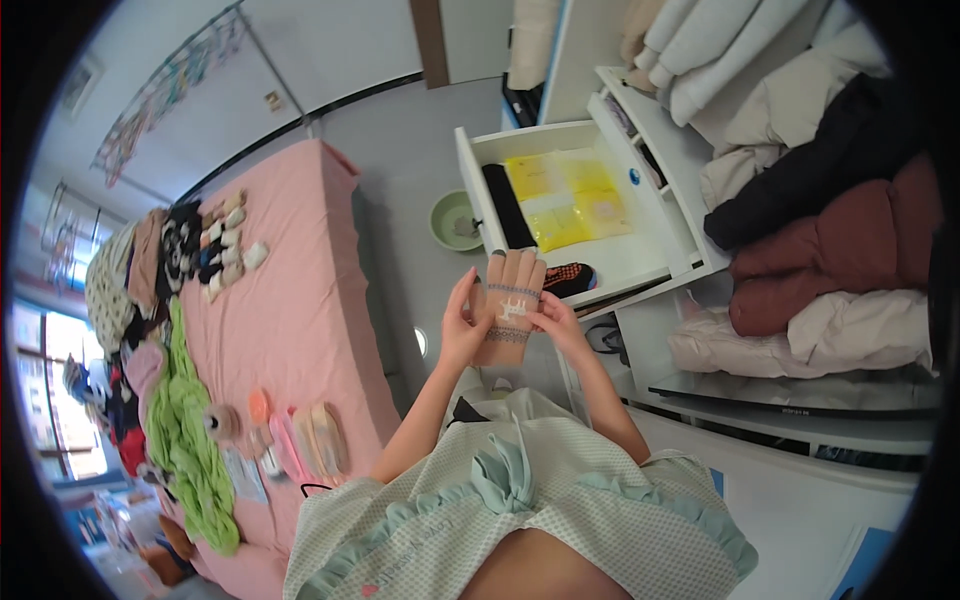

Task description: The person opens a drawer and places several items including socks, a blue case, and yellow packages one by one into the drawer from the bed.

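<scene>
In front of my body, above the floor, I hold a pinkish-tan knit glove (514,268) with grey fingertips, patterned bands and a white animal figure. Its fingers point away from me. My left hand (464,328) grips the left edge, thumb across the front. On the opposite side, my right hand (560,324) pinches the glove near the figure. Whether a second glove lies behind it, I cannot tell. Just beyond is an open white drawer (466,165) containing yellow packets (570,200), a long black cloth item (507,207) and a dark sock with orange dots (571,279).
A pink-covered bed (300,270) fills the left, bearing rolled socks (232,240), a green cloth (180,430), folded clothes (147,250) and pouches (322,440). A green basin (436,222) stands on the floor between bed and drawer. Coats (830,255) hang in the wardrobe at right.
</scene>
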